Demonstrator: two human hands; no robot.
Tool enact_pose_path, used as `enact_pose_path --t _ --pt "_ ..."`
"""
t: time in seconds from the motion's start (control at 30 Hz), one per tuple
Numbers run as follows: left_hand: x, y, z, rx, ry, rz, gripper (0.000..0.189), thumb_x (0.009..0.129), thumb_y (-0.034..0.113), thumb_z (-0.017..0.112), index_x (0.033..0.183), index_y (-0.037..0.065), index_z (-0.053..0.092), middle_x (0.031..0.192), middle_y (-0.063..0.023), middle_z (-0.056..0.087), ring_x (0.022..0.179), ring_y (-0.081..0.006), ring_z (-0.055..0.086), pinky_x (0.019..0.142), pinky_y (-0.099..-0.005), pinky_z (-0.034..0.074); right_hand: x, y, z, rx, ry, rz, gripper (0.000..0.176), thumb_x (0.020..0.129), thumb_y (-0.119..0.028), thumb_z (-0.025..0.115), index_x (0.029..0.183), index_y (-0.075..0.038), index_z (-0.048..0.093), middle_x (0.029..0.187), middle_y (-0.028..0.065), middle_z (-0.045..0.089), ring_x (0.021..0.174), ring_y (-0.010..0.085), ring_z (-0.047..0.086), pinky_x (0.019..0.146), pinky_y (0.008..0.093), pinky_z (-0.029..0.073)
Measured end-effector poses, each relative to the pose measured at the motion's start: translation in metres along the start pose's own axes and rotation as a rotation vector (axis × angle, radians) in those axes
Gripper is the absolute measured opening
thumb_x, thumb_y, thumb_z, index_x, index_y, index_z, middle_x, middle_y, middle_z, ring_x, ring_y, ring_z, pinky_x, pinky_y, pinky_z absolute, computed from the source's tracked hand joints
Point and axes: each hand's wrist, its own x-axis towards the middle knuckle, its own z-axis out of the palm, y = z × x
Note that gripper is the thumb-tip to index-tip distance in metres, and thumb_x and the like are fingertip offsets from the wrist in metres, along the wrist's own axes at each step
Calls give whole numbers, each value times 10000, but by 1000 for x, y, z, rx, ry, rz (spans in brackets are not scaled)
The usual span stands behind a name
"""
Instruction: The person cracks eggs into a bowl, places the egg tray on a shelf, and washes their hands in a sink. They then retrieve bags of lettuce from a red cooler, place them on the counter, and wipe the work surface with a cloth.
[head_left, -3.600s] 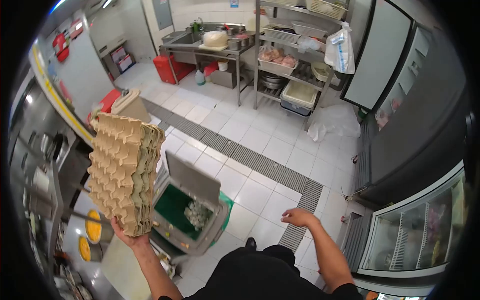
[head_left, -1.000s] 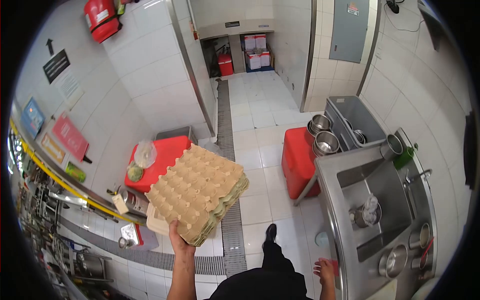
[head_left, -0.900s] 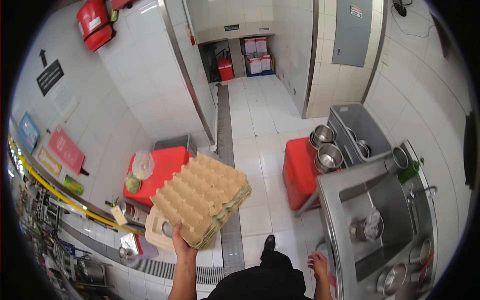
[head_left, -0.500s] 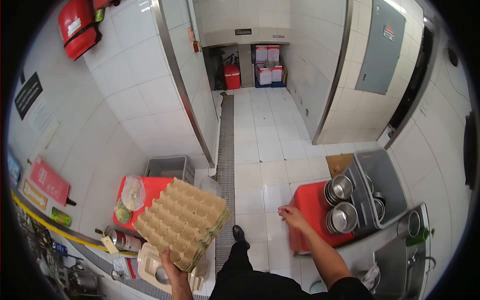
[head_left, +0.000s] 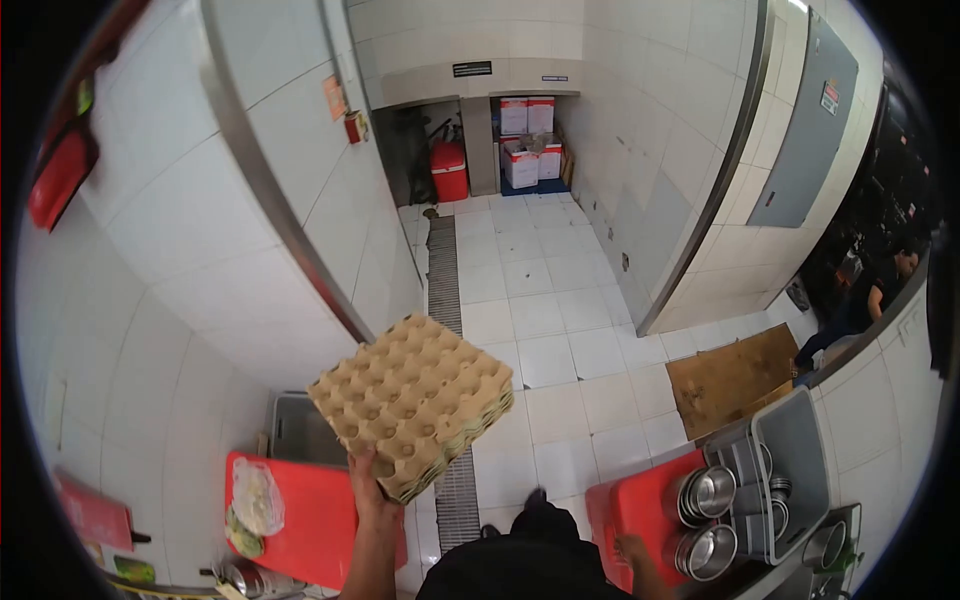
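Observation:
A stack of brown cardboard egg trays (head_left: 415, 395) is tilted in front of me at left of centre, its cups facing up. Gripping its near left corner is my left hand (head_left: 368, 488), the thumb over the top tray. My right hand (head_left: 632, 552) hangs low at the right, overlapping the edge of a red bin (head_left: 640, 500) in this view; its fingers are blurred and partly hidden. Metal bowls (head_left: 712, 490) in nested stacks lie just right of that hand.
A grey tub (head_left: 805, 450) with more bowls stands at right. At left, a red surface (head_left: 315, 520) carries a plastic bag (head_left: 257, 497). A floor drain (head_left: 458, 500) runs ahead over white tiles. A person (head_left: 870, 300) is by the right doorway, near a brown mat (head_left: 730, 375).
I have stepped forward and the view has turned. The egg trays have risen and shifted right with my left hand. My right hand has dropped lower; a person now shows at right.

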Motion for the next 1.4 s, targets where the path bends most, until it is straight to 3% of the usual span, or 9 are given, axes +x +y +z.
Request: enact_pose_path --t 0.17,0.3,0.37,0.43,0.57,0.73,0.97,1.2,1.4 --pt "126 -45 71 157 -51 -7 555 863 206 569 1368 89 370 1300 -131 503 1162 -316 528 947 -460 477 88 -29 10 122 26 193 247 887 -295 550 949 -67 620 788 80 602 645 248 615 545 420 516" --pt "197 -79 113 95 -25 -44 569 843 151 582 1359 64 357 1273 -143 496 1132 -306 544 903 -446 499 145 -156 10 111 52 195 255 892 -304 536 934 -67 620 774 85 595 633 245 616 529 409 518" --pt "236 -89 112 85 10 -48 564 843 152 578 1357 65 362 1270 -139 500 1130 -306 545 904 -444 497 222 -198 -14 -650 -99 -798 246 886 -287 535 927 -64 632 748 85 592 616 239 618 504 385 518" --pt "266 -93 127 58 57 -61 559 843 153 575 1355 66 367 1267 -135 505 1128 -306 546 906 -442 496 226 -332 4 -108 -24 -149 246 870 -278 552 928 -58 646 736 78 601 589 222 620 484 354 515" --pt "347 -101 160 16 63 18 559 840 165 575 1350 66 370 1268 -135 500 1120 -306 547 898 -445 498 249 -558 15 -154 -13 -475 252 877 -276 564 1028 -78 604 816 49 606 633 176 608 529 319 489" --pt "478 -128 179 8 139 -26 592 837 183 578 1369 78 340 1283 -138 476 1136 -309 531 894 -450 500 262 -744 49 -55 42 -639 224 899 -249 550 1037 -83 608 832 34 615 642 151 608 525 287 476" --pt "675 -164 307 66 85 -109 599 834 149 588 1367 88 323 1275 -143 473 1140 -314 524 901 -462 501 309 -760 54 -135 42 -212 321 860 -291 576 1098 -76 595 912 72 627 726 211 640 612 358 521" --pt "852 -214 458 138 -163 -293 559 864 122 575 1362 85 323 1228 -128 518 1107 -288 554 890 -439 515 316 -749 58 238 176 80 318 876 -296 556 1134 -109 557 907 86 609 701 230 613 585 377 502" --pt "972 -307 529 205 -199 -360 504 863 112 560 1329 57 375 1226 -136 531 1078 -304 572 861 -446 527 391 -837 87 412 182 270 214 895 -196 522 1054 -69 588 864 100 604 648 235 617 517 372 499"
